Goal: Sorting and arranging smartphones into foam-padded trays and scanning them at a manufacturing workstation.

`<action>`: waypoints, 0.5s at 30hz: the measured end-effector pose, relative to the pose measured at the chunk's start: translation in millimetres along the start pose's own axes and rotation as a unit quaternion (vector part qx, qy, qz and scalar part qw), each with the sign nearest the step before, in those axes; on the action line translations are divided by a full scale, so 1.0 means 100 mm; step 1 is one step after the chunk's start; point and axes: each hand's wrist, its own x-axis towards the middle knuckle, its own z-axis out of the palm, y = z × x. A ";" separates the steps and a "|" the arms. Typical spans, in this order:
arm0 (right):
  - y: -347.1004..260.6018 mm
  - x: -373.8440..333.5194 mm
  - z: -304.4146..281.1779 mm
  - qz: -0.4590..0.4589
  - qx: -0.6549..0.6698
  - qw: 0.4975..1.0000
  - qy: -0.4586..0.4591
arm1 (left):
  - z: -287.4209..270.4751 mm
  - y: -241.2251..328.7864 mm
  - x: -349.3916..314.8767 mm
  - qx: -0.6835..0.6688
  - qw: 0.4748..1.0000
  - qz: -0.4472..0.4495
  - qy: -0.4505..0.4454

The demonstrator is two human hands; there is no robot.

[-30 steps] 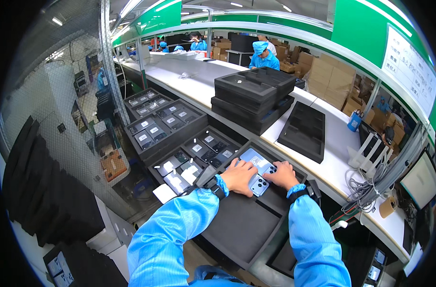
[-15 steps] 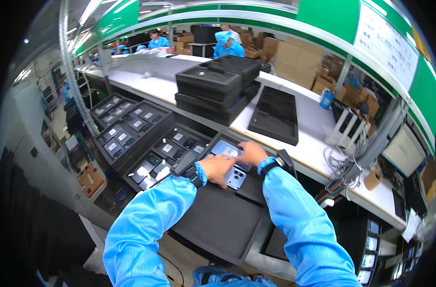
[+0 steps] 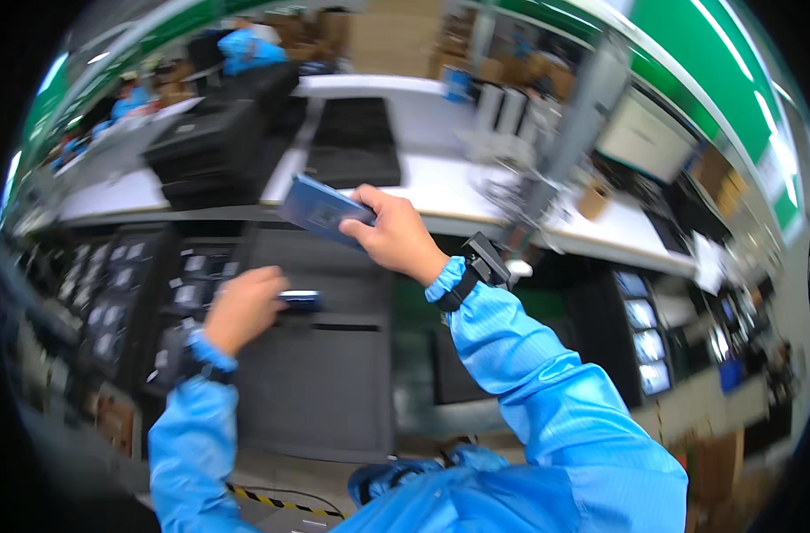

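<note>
My right hand point(image 3: 394, 233) grips a flat blue smartphone point(image 3: 322, 210) by one end, its back with a small pale label facing up, raised over the black foam tray point(image 3: 316, 382). Lower and to the left, my left hand point(image 3: 247, 306) has its fingers closed on a second smartphone point(image 3: 302, 300), seen nearly edge-on with a bright glint along it. Much of that phone is hidden behind the fingers, and motion smears the picture there. The tray lies below both hands.
Trays of dark phones point(image 3: 116, 293) stand to the left. On the white bench point(image 3: 431, 191) sit a stack of black trays point(image 3: 214, 147), one black tray point(image 3: 356, 138), a blue can point(image 3: 456, 84) and tangled cables. Lit screens point(image 3: 640, 314) stand in a rack at right. Co-workers are beyond the bench.
The view has swung to the right. Both hands were together over the phones in the tray; now they are apart, each with a phone lifted, the right one higher.
</note>
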 end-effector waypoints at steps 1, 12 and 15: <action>-0.02 -0.26 -0.25 -0.027 0.080 0.996 0.034 | -0.04 0.05 -0.08 0.015 0.999 0.024 0.034; 1.15 -4.42 -1.43 0.438 0.473 0.617 0.451 | -0.39 1.60 -0.86 -0.392 0.852 -0.199 0.285; 1.64 -4.90 -1.68 0.471 0.541 0.495 0.490 | -0.19 2.32 -0.57 -0.484 0.843 -0.220 -0.080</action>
